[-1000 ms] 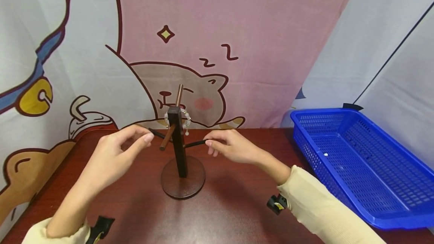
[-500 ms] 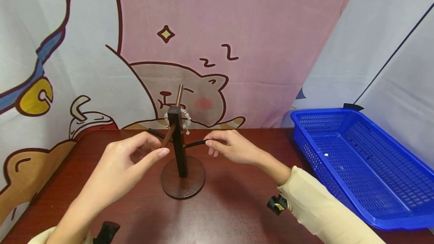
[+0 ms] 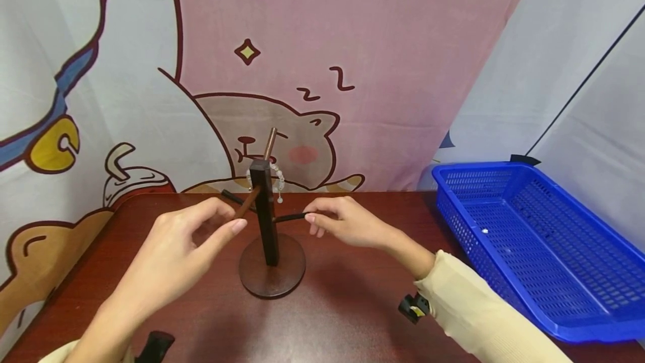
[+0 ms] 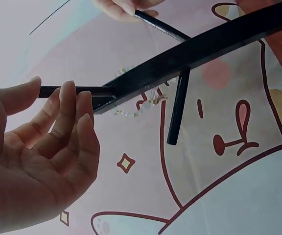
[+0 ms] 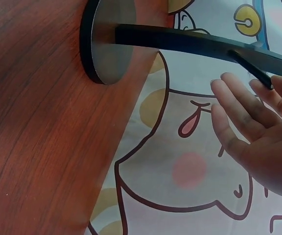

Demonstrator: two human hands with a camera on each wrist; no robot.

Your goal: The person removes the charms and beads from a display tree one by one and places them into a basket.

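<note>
A dark wooden jewelry stand [image 3: 267, 217] rises from its round base [image 3: 272, 282] on the table. My left hand [image 3: 183, 248] pinches the front peg [image 3: 249, 203] near its end; the left wrist view shows thumb and fingers either side of that peg [image 4: 99, 91]. With thumb and fingertips, my right hand [image 3: 353, 223] holds the tip of the right peg [image 3: 290, 217]. Behind the post hangs a bracelet of clear beads [image 3: 280, 175] with a small dangling charm, partly hidden by the post. Neither hand touches the left peg [image 3: 230, 196].
A blue plastic basket [image 3: 478, 248] with perforated walls stands on the table's right side. The reddish-brown table [image 3: 342, 318] meets a cartoon-printed cloth [image 3: 403, 71] behind the stand.
My left hand has let go of the left peg, moved right and taken the front peg. The stand's top has since shifted slightly right. My right hand keeps its grip, slightly lower.
</note>
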